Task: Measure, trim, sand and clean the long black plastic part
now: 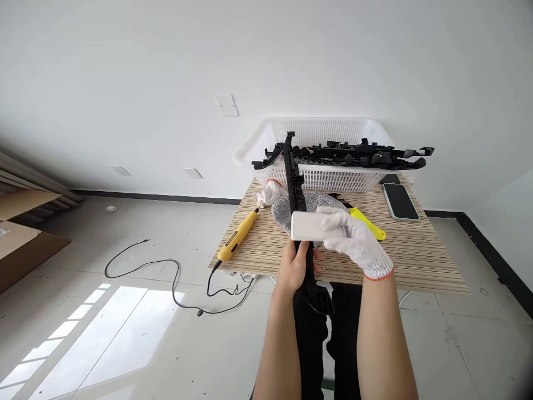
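My bare left hand (pixel 293 265) is closed around the lower part of a long black plastic trim piece (pixel 295 191), which stands tilted up over the table's front edge. A white knitted glove with an orange cuff covers my right hand (pixel 353 239). Its fingers grip a flat white rectangular block (pixel 312 226), held across the front of the trim piece; whether the two touch I cannot tell. Behind them lies a grey speckled cloth (pixel 282 214). To the right of the block is a yellow-handled tool (pixel 368 223), partly hidden by my glove.
A white plastic basket (pixel 316 179) at the wall holds several similar black parts (pixel 366 155). On the wood-grain table (pixel 416 253) lie a yellow corded tool (pixel 238 236), a crumpled white glove (pixel 271 193) and a phone (pixel 400 201). A black cable (pixel 177 278) trails over the floor; cardboard (pixel 25 250) stands left.
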The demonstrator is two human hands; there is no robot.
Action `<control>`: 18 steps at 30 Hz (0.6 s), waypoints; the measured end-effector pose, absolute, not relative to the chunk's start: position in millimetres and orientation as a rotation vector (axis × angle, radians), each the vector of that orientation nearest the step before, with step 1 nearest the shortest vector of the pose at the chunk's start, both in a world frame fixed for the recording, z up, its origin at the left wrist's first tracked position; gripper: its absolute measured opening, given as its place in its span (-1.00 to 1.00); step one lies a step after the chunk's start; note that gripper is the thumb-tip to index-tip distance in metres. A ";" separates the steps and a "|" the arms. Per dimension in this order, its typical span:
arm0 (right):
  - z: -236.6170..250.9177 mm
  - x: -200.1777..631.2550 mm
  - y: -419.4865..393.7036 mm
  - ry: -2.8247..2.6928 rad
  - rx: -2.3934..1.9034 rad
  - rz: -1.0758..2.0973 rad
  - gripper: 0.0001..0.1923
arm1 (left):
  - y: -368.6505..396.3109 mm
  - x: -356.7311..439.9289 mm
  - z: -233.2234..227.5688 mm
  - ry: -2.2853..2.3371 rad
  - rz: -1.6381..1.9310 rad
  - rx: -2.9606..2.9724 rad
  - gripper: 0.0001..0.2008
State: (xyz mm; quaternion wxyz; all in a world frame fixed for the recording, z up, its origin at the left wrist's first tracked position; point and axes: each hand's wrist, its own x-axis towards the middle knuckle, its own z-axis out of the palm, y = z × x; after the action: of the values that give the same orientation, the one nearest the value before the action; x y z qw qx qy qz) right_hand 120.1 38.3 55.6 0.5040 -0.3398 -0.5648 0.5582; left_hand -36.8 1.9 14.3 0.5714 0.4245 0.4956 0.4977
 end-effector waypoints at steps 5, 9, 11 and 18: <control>53.2 117.7 42.3 -1.225 -0.841 1.280 -0.73 | 0.1 -36.8 16.9 1.134 1.133 1.004 -0.62; 51.8 114.6 44.3 -1.209 -0.787 1.331 -0.76 | -1.4 -36.8 17.1 1.065 1.158 1.009 -0.68; 51.7 113.8 44.5 -1.139 -0.777 1.242 -0.73 | -1.3 -37.2 15.8 1.020 1.171 1.016 -0.66; 51.5 115.6 44.2 -1.128 -0.735 1.271 -0.76 | 2.3 -38.1 8.0 0.907 1.159 0.976 -0.55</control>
State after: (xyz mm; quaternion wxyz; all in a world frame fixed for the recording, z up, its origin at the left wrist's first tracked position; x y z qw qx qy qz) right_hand 115.6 44.2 51.5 0.6011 -0.3173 -0.4869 0.5486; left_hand -38.1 2.3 8.0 0.6349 0.4270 0.3970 0.5070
